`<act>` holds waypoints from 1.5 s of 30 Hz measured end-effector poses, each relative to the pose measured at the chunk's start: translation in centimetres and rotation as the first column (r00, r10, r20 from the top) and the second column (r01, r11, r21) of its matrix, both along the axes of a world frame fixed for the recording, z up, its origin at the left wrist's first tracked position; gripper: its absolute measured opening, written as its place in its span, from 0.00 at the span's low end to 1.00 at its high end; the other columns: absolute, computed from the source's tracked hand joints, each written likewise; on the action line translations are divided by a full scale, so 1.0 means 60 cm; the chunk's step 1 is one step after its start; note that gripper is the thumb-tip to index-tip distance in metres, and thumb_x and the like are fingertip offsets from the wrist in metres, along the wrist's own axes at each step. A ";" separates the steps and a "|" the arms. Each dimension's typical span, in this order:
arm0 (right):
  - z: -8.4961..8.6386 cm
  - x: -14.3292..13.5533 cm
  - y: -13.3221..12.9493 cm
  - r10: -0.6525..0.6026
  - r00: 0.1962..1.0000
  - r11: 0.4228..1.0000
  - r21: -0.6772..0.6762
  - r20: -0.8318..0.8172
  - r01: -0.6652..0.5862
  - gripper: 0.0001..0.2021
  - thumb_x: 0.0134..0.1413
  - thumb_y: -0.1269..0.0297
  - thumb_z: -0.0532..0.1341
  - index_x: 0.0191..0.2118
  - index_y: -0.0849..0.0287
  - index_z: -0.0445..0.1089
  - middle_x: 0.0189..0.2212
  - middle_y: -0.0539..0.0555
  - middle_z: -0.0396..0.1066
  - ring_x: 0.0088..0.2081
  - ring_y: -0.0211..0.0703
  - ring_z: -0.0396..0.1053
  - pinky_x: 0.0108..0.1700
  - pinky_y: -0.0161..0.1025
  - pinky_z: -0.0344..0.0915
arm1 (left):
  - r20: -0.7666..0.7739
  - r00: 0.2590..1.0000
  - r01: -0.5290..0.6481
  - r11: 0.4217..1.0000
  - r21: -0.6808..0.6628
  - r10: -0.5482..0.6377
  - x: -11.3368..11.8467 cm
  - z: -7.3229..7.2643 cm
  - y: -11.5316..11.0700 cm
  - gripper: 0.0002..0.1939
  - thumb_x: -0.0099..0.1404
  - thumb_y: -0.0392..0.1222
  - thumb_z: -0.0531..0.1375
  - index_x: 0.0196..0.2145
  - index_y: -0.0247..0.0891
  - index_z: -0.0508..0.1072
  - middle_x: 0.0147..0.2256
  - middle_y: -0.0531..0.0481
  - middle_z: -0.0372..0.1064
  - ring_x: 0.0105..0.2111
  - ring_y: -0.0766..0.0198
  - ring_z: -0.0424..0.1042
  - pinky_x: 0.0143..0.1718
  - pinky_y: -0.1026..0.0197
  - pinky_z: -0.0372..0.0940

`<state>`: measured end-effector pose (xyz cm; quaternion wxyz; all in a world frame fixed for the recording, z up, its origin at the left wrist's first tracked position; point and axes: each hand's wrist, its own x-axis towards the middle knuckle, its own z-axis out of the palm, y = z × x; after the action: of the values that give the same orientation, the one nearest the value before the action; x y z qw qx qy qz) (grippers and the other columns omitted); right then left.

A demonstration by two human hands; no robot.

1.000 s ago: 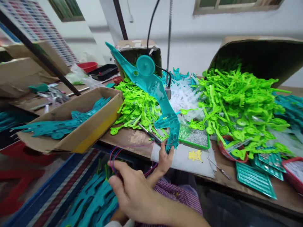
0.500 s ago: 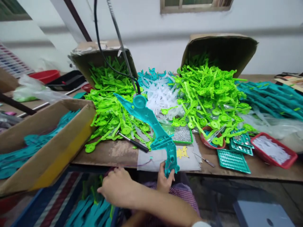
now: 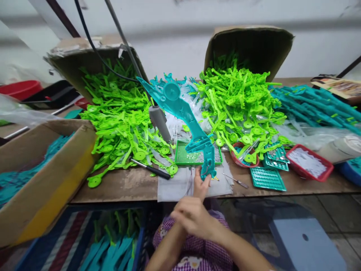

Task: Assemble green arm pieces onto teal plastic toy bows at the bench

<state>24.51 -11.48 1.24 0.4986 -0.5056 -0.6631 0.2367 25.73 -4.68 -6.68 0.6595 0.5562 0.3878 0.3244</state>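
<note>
My left hand grips the lower end of a long, curved teal plastic shell, its ribbed inner side with a round cup facing me. The shell stands tilted up to the left over the bench. My right hand crosses over my left forearm near the wrist, fingers curled closed. What they hold, if anything, is hidden. Thin dark wires hang beside the shell, just above my right hand. Behind the shell lies a green tray of small metal pieces. A grey powered screwdriver hangs to its left.
Lime-green plastic parts spill from two cardboard boxes. A long carton of teal parts stands left. A hammer-like black-handled tool, small screwdriver, teal trays and red basket lie on the bench. A blue crate is below; a stool right.
My right hand has moved right, from above the crate to over my left forearm. The shell and left hand sit slightly higher in view. The camera view has shifted.
</note>
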 end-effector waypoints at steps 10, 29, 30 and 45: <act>0.027 0.138 0.051 -0.631 0.560 0.714 -0.121 -0.537 0.689 0.12 0.59 0.54 0.56 0.35 0.58 0.68 0.30 0.50 0.70 0.33 0.38 0.69 0.40 0.37 0.66 | -0.180 0.973 0.181 0.961 0.209 -0.144 -0.034 -0.033 0.042 0.25 0.58 0.51 0.60 0.50 0.36 0.64 0.28 0.54 0.68 0.20 0.67 0.65 0.22 0.64 0.61; -0.131 0.629 -0.163 -0.686 0.318 0.371 -0.062 0.655 0.927 0.10 0.59 0.64 0.56 0.38 0.64 0.73 0.35 0.61 0.73 0.37 0.45 0.68 0.40 0.40 0.60 | -0.286 0.958 0.023 0.990 0.139 0.018 -0.023 -0.038 0.080 0.27 0.60 0.55 0.60 0.50 0.40 0.58 0.15 0.61 0.63 0.14 0.65 0.61 0.16 0.67 0.55; -0.132 0.632 -0.163 -0.669 0.331 0.388 -0.068 0.666 0.919 0.10 0.59 0.65 0.56 0.38 0.64 0.72 0.35 0.60 0.73 0.37 0.45 0.68 0.40 0.39 0.60 | -0.283 0.959 0.025 0.990 0.141 0.016 -0.023 -0.038 0.080 0.26 0.60 0.55 0.60 0.50 0.40 0.58 0.15 0.61 0.63 0.14 0.65 0.61 0.16 0.67 0.55; -0.132 0.654 -0.148 -0.498 0.344 0.478 -0.080 0.796 0.875 0.12 0.58 0.62 0.56 0.36 0.63 0.75 0.34 0.63 0.75 0.36 0.52 0.71 0.36 0.42 0.60 | -0.239 0.971 0.031 0.992 0.125 0.000 -0.024 -0.050 0.078 0.25 0.61 0.54 0.59 0.50 0.39 0.58 0.16 0.62 0.61 0.13 0.67 0.60 0.16 0.68 0.55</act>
<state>63.75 -20.37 -6.68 0.1199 -0.9011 -0.4138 -0.0492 24.32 0.03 -9.69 0.5737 0.6352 0.4383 0.2743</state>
